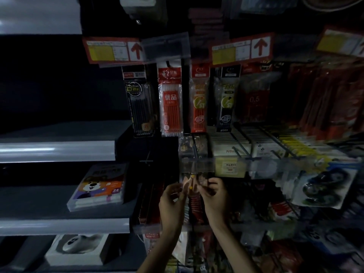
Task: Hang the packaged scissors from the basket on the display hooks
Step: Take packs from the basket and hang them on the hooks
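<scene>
Dim, blurred shelf front; much detail is lost. Packaged scissors (192, 186): one small clear packet with a yellow spot, contents hard to make out, held at centre just below the clear label strip (197, 166) and the display hook (195, 152); contact with the hook cannot be told. Left hand (171, 201): fingers curled, pinching the packet's left edge. Right hand (213, 196): pinching its right edge. Both forearms are cut off at the bottom. Pen refill packs (171, 101): four legible, hanging in a row above; others rightward are smeared. Red-arrow price tags (113, 49): two. Marker box (100, 186): one, on the left shelf.
</scene>
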A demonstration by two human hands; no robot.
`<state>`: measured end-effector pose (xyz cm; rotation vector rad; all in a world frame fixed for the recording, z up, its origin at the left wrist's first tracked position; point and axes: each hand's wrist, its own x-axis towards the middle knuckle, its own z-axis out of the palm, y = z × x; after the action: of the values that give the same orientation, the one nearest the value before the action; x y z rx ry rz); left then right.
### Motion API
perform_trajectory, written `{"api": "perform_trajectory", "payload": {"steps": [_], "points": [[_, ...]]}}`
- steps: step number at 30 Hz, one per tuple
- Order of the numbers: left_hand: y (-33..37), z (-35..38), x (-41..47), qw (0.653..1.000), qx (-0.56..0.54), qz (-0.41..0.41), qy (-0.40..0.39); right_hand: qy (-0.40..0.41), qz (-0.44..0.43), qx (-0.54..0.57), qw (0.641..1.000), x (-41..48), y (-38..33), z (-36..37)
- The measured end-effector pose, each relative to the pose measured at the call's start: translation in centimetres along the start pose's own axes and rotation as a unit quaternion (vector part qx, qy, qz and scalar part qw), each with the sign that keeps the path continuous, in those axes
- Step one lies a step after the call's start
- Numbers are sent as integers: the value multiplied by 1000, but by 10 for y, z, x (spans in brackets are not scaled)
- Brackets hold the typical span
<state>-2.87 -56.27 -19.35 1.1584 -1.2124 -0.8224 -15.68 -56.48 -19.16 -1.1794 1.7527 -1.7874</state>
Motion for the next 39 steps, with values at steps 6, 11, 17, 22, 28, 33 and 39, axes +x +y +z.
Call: {"api": "perform_trajectory", "payload": {"steps": [6, 11, 17, 22, 28, 33, 39], "points": [[-3, 1, 2, 1000, -12, -6, 3, -4, -9, 5, 1000, 0, -4, 2], [-7, 0, 1, 1000, -1, -11, -8, 6, -24, -22, 999, 2, 6, 1], [-10, 1, 5, 1000, 10, -16, -7, -15, -12, 2, 1000, 0, 3, -3], [-3, 6, 4, 999, -12, -18, -39, -40, 0, -8, 999, -2, -1, 2], [-1, 10, 2, 999, -18, -11, -33, -58, -15, -42, 997, -3, 3, 4], [4, 9, 5, 1000, -12, -1, -18, -50, -8, -23, 998, -1, -7, 4], [0, 6, 6, 1000, 15, -4, -11, -29, 10, -16, 999, -1, -2, 4]]}}
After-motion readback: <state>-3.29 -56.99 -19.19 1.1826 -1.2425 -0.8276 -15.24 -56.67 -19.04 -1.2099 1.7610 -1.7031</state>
